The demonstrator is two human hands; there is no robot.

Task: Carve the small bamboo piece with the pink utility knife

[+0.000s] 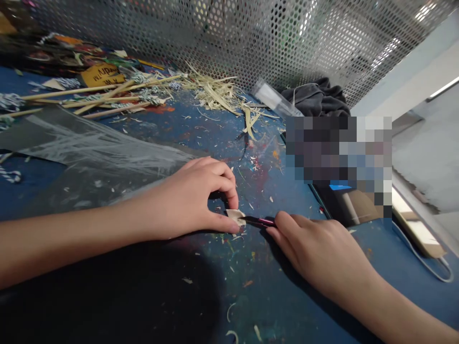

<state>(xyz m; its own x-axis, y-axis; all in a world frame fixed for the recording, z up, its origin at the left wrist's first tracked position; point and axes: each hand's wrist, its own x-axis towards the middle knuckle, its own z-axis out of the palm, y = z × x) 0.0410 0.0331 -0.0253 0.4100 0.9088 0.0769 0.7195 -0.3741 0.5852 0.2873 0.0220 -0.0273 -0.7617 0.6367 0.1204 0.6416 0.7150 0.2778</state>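
My left hand rests on the blue table, its thumb and a curled finger pinching a small pale piece between them. From the right, my right hand grips a thin dark knife with a pinkish-purple part near the fingers. The knife's dark tip touches or lies over the pale piece. Small shavings lie scattered around both hands.
Sticks wrapped with patterned cord and a dark scratched sheet lie at the left. Pale fibre strips stand before a perforated metal screen. Dark cloth, a blurred-out device and a white cable are at the right.
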